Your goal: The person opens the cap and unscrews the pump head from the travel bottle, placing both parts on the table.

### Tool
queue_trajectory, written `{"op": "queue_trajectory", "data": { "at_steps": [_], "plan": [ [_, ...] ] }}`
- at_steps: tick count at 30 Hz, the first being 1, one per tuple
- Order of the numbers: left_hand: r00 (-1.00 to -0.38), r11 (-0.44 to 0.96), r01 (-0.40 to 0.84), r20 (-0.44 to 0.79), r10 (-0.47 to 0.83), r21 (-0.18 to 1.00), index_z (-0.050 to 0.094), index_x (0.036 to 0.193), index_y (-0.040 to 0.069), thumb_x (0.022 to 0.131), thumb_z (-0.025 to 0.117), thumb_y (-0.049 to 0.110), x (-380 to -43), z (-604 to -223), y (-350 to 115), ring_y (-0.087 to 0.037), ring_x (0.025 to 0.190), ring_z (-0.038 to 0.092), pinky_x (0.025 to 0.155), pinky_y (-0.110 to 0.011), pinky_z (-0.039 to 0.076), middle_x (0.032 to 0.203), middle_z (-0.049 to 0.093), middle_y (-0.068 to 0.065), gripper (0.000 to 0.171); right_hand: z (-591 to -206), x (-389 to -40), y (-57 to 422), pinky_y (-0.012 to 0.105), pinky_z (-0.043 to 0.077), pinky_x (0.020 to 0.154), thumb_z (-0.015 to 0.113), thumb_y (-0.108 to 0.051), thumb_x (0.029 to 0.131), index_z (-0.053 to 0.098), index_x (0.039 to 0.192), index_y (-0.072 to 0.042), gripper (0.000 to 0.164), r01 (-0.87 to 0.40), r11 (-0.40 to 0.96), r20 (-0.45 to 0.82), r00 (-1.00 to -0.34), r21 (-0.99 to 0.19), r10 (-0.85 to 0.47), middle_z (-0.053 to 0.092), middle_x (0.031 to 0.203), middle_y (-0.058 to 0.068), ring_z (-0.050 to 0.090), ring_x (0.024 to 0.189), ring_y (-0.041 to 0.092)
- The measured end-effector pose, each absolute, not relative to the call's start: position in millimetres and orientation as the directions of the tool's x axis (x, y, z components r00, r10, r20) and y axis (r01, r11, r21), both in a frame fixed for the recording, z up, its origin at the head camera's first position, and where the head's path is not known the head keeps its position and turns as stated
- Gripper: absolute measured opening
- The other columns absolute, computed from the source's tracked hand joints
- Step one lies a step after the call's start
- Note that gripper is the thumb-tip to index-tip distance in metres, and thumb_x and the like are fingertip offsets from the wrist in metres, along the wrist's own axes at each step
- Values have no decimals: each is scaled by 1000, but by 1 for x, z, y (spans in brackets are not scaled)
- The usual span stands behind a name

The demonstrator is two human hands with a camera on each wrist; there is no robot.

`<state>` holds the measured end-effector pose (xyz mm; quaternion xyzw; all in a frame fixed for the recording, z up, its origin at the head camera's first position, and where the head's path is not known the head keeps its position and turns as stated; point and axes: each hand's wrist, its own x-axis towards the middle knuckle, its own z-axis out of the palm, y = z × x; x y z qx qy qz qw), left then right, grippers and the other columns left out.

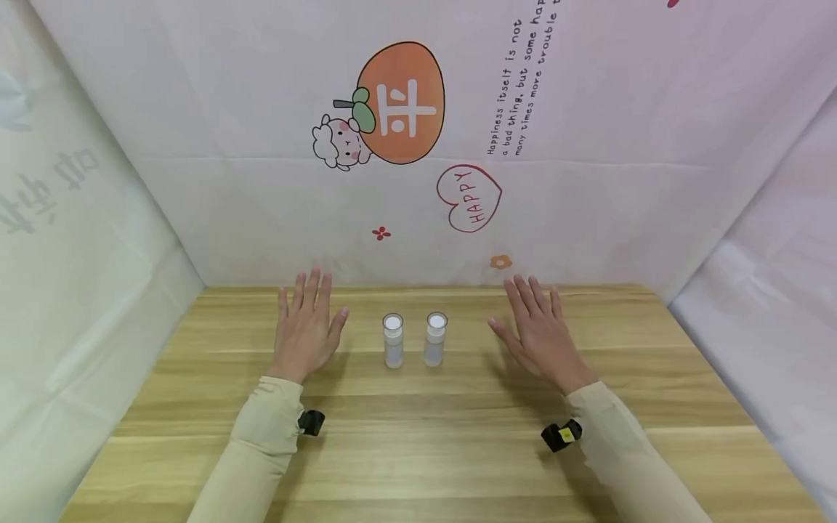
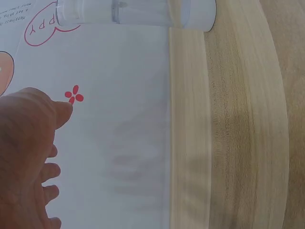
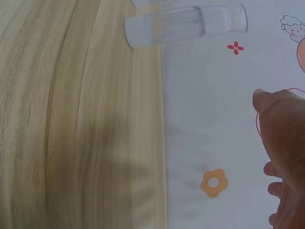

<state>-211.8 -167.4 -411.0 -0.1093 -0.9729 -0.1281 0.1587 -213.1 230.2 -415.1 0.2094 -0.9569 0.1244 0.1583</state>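
Note:
Two small clear cylindrical bottles with white tops stand upright side by side on the wooden table, a left bottle (image 1: 394, 341) and a right bottle (image 1: 434, 340). My left hand (image 1: 304, 328) is spread palm down to the left of them, apart from both. To their right, my right hand (image 1: 539, 334) is likewise spread, fingers pointing to the back. Neither hand holds anything. In the left wrist view a bottle (image 2: 143, 12) shows at the top edge, above the left thumb. The right wrist view has a bottle (image 3: 186, 25) near its top, with part of the other beside it.
The wooden table (image 1: 418, 450) ends at a white printed cloth (image 1: 261, 211) at the back. More cloth hangs on the left (image 1: 78, 276) and right. Black wrist cameras sit on the left sleeve (image 1: 261, 436) and right sleeve (image 1: 628, 443).

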Motion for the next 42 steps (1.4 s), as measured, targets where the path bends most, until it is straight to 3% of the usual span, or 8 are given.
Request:
{"op": "queue_trajectory", "data": {
  "at_steps": [3,9,14,20,27,35,42],
  "plan": [
    [-916,939,265,362,174,221,27,157,-4,108,47,36,-210,-411,-167,-42,152,12,121,-59,3,164,20,-25,66,-413,-211,229,64,10,119,52,-43,106,28,157,4,73,-460,870,379,-848,-177,-371,27,161,27,18,150,45],
    [-859,914,332,475,191,233,44,145,-8,102,60,27,-207,-411,-165,-46,138,40,114,-59,31,149,44,-30,58,-413,-205,225,63,32,110,62,-31,102,46,143,8,59,-517,836,463,-796,-183,-391,50,142,29,44,132,47],
    [-828,881,382,526,192,280,53,138,-8,96,68,17,-203,-413,-160,-46,125,53,106,-56,41,136,56,-28,51,-412,-199,221,62,45,97,68,-24,99,56,134,5,48,-537,808,486,-788,-241,-378,59,129,26,54,121,45],
    [-849,843,396,495,185,365,56,135,-7,94,70,16,-200,-417,-154,-45,120,56,100,-56,46,129,61,-28,49,-410,-192,218,56,51,89,69,-24,98,61,129,3,42,-537,786,469,-804,-307,-366,64,120,19,59,113,39],
    [-917,787,357,349,193,503,55,138,-5,95,69,16,-199,-423,-144,-40,125,54,102,-55,47,134,60,-24,50,-407,-184,210,47,53,80,72,-19,96,63,126,1,37,-520,759,428,-833,-392,-350,67,111,15,62,100,32],
    [-948,656,319,216,235,684,55,138,-2,92,74,12,-197,-432,-133,-34,118,57,98,-49,49,131,61,-19,52,-406,-179,200,45,56,77,74,-11,93,65,119,-1,30,-522,717,406,-843,-462,-352,69,107,13,65,93,30],
    [-955,519,268,152,254,812,55,136,-3,88,78,8,-199,-441,-123,-38,118,58,102,-48,48,129,61,-20,54,-407,-174,192,40,57,73,75,-11,92,67,113,-3,23,-531,681,386,-844,-504,-372,70,102,10,66,88,22]
  ]
}}
